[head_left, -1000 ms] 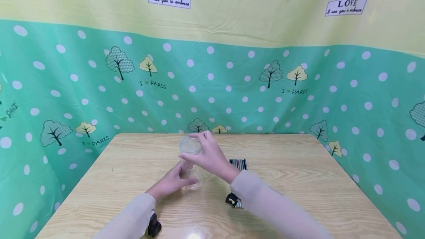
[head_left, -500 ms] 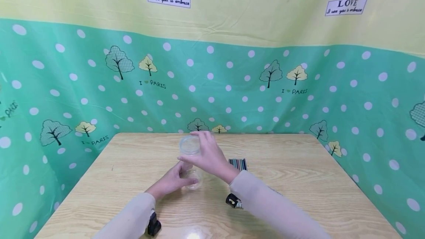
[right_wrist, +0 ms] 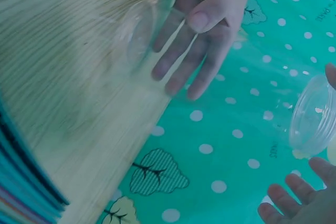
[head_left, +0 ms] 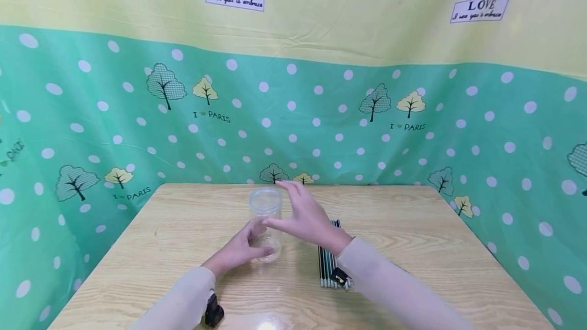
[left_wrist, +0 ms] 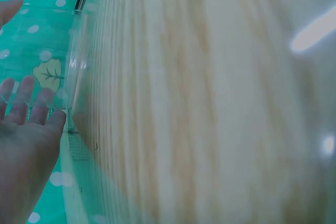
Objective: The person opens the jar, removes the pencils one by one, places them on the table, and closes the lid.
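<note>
A tall clear plastic jar (head_left: 266,213) stands upright near the middle of the table. My left hand (head_left: 238,249) holds it low down, with the thumb in front and the fingers behind; in the right wrist view the fingers of the left hand (right_wrist: 202,45) show through the clear wall. Just right of the jar's top, my right hand (head_left: 304,214) hovers with thumb and fingers spread, holding nothing. The jar's round, clear rim end (right_wrist: 312,114) lies between the right hand's thumb and fingers, apart from them. Whether a lid sits on it I cannot tell.
A flat row of slim dark and teal sticks, like pencils (head_left: 326,264), lies under the right forearm. The wooden table (head_left: 183,228) ends at a green dotted cloth (head_left: 293,116) behind it. Small black devices hang under both cuffs.
My right hand has let go of the jar's top and moved off to the right, fingers opening. More of the stick row shows now. The left hand stays put.
</note>
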A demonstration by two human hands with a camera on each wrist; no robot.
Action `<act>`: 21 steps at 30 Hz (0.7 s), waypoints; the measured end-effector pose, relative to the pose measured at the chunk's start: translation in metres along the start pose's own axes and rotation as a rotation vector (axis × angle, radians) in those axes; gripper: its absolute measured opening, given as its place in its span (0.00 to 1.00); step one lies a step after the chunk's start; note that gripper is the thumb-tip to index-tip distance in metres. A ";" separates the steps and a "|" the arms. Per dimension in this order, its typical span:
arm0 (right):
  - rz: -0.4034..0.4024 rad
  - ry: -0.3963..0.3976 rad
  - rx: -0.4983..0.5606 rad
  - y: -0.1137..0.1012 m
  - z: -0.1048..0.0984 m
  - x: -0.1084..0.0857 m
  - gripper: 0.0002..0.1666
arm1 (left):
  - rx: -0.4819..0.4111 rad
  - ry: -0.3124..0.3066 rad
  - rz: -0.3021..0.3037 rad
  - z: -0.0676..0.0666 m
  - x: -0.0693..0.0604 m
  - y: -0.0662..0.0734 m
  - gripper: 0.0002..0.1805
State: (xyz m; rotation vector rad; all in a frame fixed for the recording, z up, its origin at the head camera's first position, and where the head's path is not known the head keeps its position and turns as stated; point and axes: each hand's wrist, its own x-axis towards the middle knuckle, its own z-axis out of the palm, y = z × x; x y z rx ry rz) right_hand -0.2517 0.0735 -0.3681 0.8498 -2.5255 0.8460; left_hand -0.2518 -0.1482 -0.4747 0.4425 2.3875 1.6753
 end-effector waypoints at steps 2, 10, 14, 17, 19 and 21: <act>0.000 -0.004 -0.009 0.005 -0.003 -0.005 0.56 | -0.008 -0.002 0.020 0.000 0.001 -0.001 0.51; 0.026 -0.025 -0.028 0.028 -0.016 -0.023 0.55 | -0.041 -0.046 0.075 0.001 0.003 -0.004 0.49; 0.051 -0.039 -0.052 0.040 -0.022 -0.032 0.53 | -0.045 -0.053 0.078 0.002 0.001 -0.004 0.48; 0.069 -0.041 -0.065 0.049 -0.025 -0.038 0.52 | -0.032 -0.052 0.079 0.002 0.000 -0.004 0.49; 0.077 -0.041 -0.077 0.055 -0.027 -0.043 0.52 | -0.023 -0.048 0.080 0.002 0.000 -0.004 0.51; 0.094 -0.045 -0.084 0.061 -0.028 -0.047 0.52 | -0.015 -0.047 0.074 0.002 0.001 -0.004 0.52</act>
